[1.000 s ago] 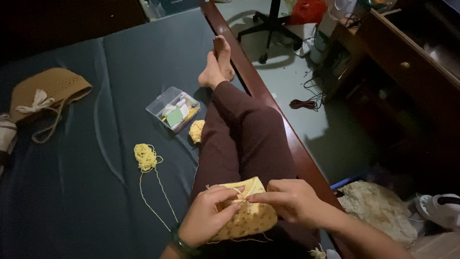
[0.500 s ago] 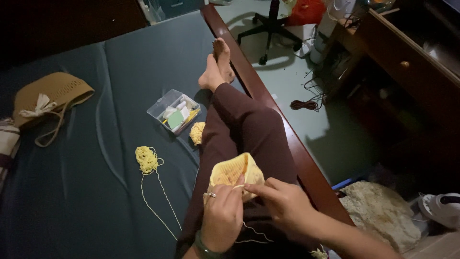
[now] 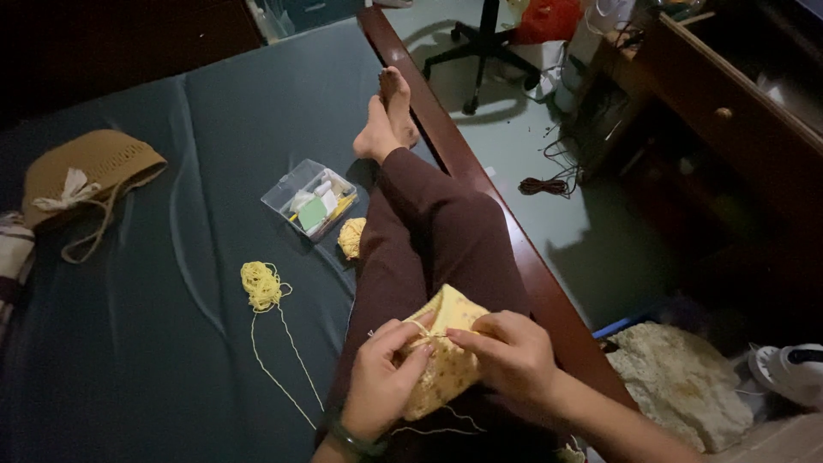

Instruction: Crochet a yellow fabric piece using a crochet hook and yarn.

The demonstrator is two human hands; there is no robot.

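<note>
Lowered onto the lap since half a second ago, one yellow crochet piece (image 3: 446, 351) is pinched by the left hand (image 3: 381, 377) and right hand (image 3: 510, 351), its lower edge hidden, while two yarn clumps (image 3: 261, 285) are counted on the bed (image 3: 171, 360).

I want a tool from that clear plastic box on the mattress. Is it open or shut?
Cannot tell. The clear plastic box lies flat on the mattress with contents visible through it, but the dim view hides whether its lid is latched.
</note>
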